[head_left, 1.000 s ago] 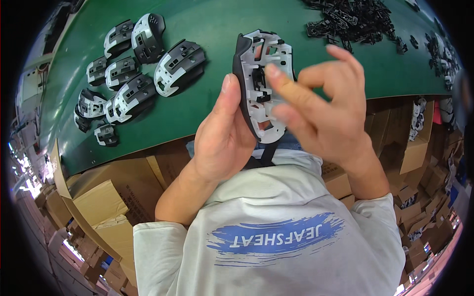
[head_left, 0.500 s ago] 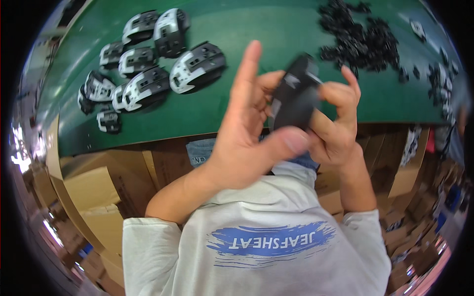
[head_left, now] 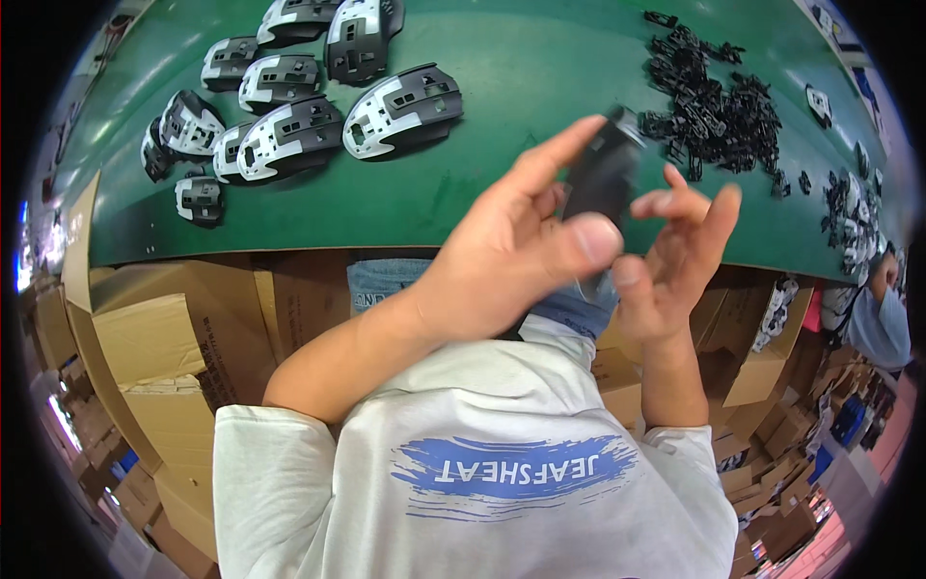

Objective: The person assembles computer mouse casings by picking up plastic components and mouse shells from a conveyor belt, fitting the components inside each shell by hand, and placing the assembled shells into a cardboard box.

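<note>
A black mouse shell, smeared by motion, is tilted upward in front of me above the table's near edge. My left hand is closed on it, with the thumb across the near face and the fingers along its left side. Just right of the shell is my right hand, its fingers apart and curved, holding nothing that I can see. Whether a right fingertip touches the shell's edge I cannot tell.
On the green table several white-and-black mouse shells lie at the left. A heap of small black plastic parts is at the right, with more parts beyond. Cardboard boxes stand below the table edge; another person's arm shows far right.
The black mouse shell has turned more upright and shifted slightly right. My right hand has let go of it, opening its fingers, while my left hand keeps its hold.
</note>
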Tool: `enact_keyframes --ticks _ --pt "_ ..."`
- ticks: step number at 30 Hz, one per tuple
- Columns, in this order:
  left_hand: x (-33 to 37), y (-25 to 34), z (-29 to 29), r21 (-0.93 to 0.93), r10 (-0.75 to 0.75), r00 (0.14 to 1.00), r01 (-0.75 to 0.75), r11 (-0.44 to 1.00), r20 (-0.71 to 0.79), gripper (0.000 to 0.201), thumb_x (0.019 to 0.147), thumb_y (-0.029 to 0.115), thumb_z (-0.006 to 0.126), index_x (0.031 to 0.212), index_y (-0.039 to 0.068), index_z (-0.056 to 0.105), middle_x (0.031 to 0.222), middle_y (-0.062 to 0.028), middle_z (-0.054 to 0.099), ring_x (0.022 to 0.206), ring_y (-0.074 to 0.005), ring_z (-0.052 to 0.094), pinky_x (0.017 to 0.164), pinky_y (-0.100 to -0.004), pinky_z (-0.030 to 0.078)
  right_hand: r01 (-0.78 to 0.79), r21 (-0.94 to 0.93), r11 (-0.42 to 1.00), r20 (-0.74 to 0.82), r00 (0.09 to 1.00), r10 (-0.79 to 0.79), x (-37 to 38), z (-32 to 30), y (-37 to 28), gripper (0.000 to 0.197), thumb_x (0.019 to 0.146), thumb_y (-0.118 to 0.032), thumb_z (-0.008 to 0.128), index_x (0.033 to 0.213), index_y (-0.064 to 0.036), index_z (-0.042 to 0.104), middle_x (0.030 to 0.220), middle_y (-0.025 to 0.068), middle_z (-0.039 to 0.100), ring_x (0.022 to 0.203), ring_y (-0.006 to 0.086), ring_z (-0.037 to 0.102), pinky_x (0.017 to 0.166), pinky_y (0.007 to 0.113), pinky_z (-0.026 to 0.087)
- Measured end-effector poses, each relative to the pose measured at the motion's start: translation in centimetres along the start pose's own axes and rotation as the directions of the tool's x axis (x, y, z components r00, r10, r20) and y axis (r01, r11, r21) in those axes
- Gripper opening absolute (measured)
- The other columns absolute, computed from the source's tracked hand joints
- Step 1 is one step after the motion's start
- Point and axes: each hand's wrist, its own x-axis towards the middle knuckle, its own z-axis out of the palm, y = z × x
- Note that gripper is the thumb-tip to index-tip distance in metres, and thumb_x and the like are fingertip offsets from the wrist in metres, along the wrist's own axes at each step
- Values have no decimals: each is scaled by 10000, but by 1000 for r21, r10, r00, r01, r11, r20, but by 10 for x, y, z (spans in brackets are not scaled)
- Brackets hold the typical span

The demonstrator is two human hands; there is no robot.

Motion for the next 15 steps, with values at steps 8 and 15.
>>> enact_keyframes --ticks 8,15 --pt "-5 1 -16 -298 -175 981 143 944 -84 667 1154 452 395 1679 62 261 1506 -120 572 1284 -206 646 957 -373 596 -676 555 484 337 715 613 40 12 -34 824 953 -56 743 1659 23 325 1438 137 528 1146 181 631 1041 367 517" --pt "-14 3 -4 330 -49 965 135 934 -257 598 1090 141 480 1644 37 281 1414 -179 623 1179 -267 704 835 -382 660 -675 318 665 268 737 620 34 16 -28 766 943 43 693 1639 13 373 1394 101 558 1082 130 641 976 305 541"
